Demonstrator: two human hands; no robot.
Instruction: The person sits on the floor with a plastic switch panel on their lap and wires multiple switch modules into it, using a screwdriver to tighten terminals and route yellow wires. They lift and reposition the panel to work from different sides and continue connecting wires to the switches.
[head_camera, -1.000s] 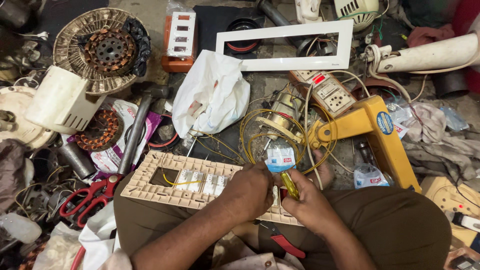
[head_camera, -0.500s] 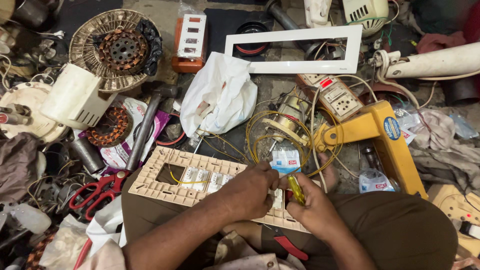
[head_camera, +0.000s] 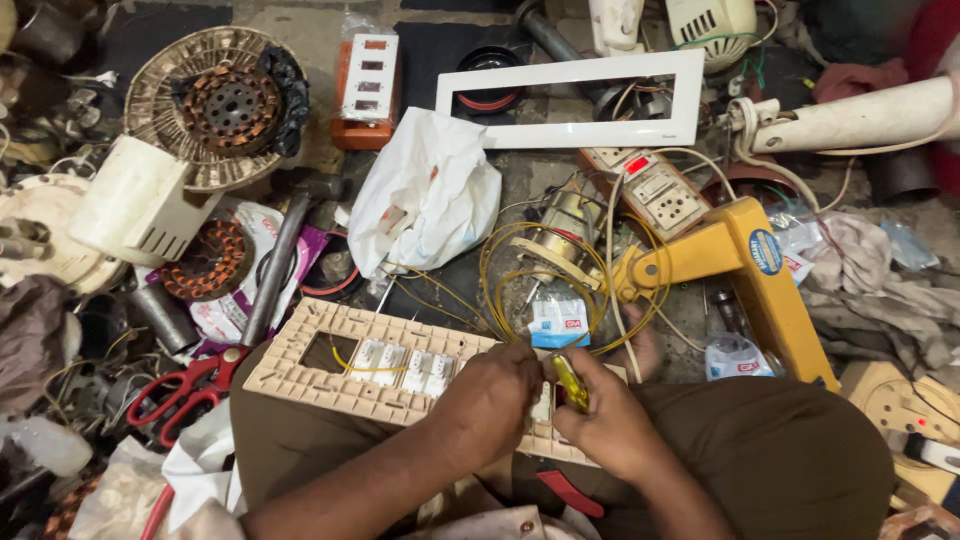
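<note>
**Cluttered repair floor, panel on lap**

Scrap covered the floor. The switch panel (head_camera: 370, 365) lay across the lap, its right end hidden by hands. The left hand (head_camera: 490, 400) pinched something unseen; the right hand (head_camera: 605, 420) gripped a yellow screwdriver (head_camera: 570, 385), tip obscured. Red scissors (head_camera: 185, 390) lay left.

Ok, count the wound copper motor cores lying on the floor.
2. One copper core sits in the round perforated housing at top left; the other copper core lies below it, beside the hammer. The clutter may hide more.
</note>
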